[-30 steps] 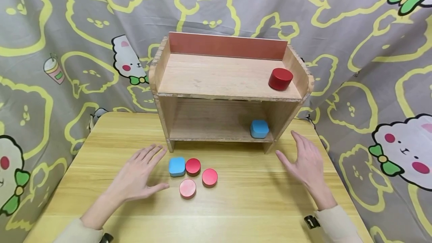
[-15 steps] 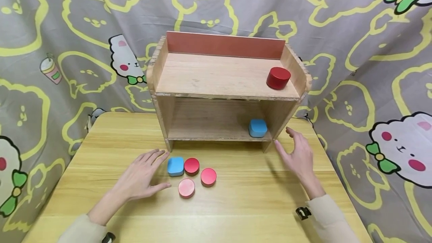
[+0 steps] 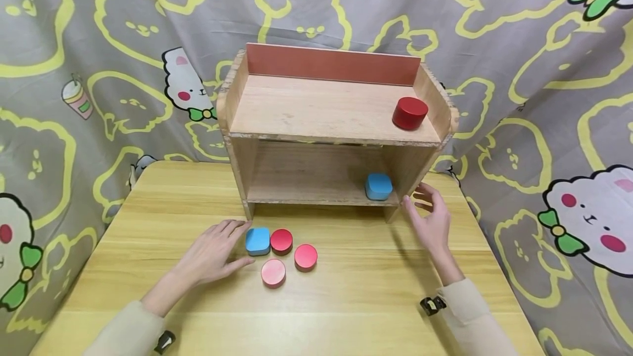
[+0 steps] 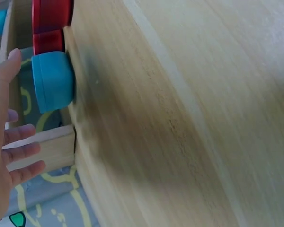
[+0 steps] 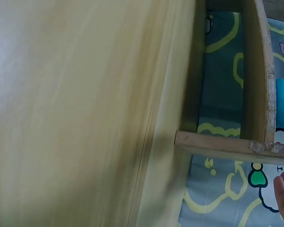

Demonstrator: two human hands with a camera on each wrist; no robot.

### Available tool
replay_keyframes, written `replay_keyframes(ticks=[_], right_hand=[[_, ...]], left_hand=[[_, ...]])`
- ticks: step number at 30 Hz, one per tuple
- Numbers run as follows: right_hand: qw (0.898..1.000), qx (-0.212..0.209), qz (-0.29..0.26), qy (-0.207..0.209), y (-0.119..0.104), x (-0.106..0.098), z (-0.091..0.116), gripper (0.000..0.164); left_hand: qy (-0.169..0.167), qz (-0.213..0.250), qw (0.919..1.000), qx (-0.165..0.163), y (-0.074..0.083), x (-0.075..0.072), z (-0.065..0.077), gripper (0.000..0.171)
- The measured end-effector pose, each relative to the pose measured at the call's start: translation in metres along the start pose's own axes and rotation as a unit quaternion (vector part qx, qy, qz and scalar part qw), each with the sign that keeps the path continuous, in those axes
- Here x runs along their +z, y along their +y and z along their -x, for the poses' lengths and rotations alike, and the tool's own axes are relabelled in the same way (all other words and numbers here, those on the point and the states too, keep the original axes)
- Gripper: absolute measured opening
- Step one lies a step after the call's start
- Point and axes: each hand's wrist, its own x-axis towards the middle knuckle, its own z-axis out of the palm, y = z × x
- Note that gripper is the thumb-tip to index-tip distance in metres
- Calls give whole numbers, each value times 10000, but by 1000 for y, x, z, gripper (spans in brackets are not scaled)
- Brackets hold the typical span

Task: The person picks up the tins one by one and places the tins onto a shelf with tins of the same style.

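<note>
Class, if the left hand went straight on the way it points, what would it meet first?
Probably the blue block on the table, though how high the left hand sits is unclear.

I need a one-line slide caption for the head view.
Left hand near a blue block on the table, right hand beside a wooden shelf.

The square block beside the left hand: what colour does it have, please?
The square block is plain blue; it shows best in the head view.
</note>
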Motion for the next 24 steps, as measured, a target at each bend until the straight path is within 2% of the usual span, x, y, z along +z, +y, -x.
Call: replay_keyframes(ticks=[6, 11, 17, 24], right_hand=[[9961, 305, -784, 279, -5, 7, -4, 45], [9907, 604, -1157, 390, -9, 9, -6, 42], [9824, 726, -1650, 492, -9, 11, -8, 38], [9799, 745, -1773, 538, -5, 14, -10, 39]], left_hand=[[-24, -14, 10000, 24, -2, 7, -5, 84], [-47, 5, 10000, 5, -4, 12, -7, 81], [-161, 86, 9998, -67, -5, 16, -7, 82], [-212, 149, 9996, -103, -6, 22, -11, 78]])
